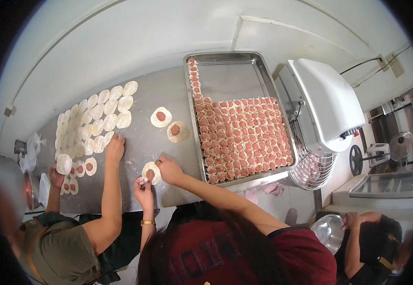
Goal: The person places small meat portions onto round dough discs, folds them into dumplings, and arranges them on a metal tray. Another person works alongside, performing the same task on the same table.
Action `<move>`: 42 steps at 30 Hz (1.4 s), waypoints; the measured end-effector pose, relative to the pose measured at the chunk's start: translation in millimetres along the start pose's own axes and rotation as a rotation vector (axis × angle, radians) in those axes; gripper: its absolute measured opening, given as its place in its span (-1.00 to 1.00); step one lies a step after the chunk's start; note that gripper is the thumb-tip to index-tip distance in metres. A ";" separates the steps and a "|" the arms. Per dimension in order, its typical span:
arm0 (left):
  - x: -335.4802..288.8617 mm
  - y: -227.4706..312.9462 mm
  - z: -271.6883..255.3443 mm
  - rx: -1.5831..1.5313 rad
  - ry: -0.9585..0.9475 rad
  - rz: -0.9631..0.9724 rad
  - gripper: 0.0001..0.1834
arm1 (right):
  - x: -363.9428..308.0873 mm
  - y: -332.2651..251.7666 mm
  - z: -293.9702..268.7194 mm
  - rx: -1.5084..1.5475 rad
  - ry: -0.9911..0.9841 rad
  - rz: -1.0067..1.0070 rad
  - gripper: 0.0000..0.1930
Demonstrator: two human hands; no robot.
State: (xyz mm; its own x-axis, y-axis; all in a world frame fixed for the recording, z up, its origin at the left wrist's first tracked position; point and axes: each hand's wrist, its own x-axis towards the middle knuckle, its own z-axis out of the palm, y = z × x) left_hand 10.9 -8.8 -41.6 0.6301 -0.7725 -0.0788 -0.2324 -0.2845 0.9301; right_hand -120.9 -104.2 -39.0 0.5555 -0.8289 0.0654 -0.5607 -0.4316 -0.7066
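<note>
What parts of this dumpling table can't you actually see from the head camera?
- Underside of the wrapper: covered by the left hand and right hand.
- Table near edge: hidden behind the wearer's hair.
- Filling type in the tray: pieces too small.
- Left person's face: blurred.

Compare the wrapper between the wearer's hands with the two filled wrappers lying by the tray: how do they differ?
The wrapper in hand is gripped by the left hand and right hand; the two filled wrappers lie untouched. It sits nearer the table's front edge; they sit farther back beside the metal tray. It looks partly pinched; they lie flat. All carry a red filling dab.
</note>
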 end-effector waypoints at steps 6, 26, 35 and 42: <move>-1.7 2.4 0.3 0.029 -0.016 0.003 -0.75 | -4.3 -0.9 7.0 0.122 0.098 0.055 -0.80; 2.4 -3.8 -4.1 0.055 -0.043 -0.002 -0.75 | 0.9 1.5 8.6 0.201 0.096 0.054 -0.79; -2.5 3.2 -8.1 0.043 -0.105 -0.058 -0.73 | 0.9 12.6 18.3 0.603 0.071 0.303 -0.62; -4.3 0.8 -7.7 -0.328 -0.184 -0.295 -0.71 | -4.3 21.8 33.5 0.889 0.028 0.408 -0.66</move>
State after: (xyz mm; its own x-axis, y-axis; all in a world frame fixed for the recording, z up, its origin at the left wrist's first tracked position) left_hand 13.7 -1.4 -37.8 0.4855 -0.7817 -0.3914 0.2013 -0.3357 0.9202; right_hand -115.0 -98.1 -78.3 0.4001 -0.8681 -0.2937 -0.0334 0.3064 -0.9513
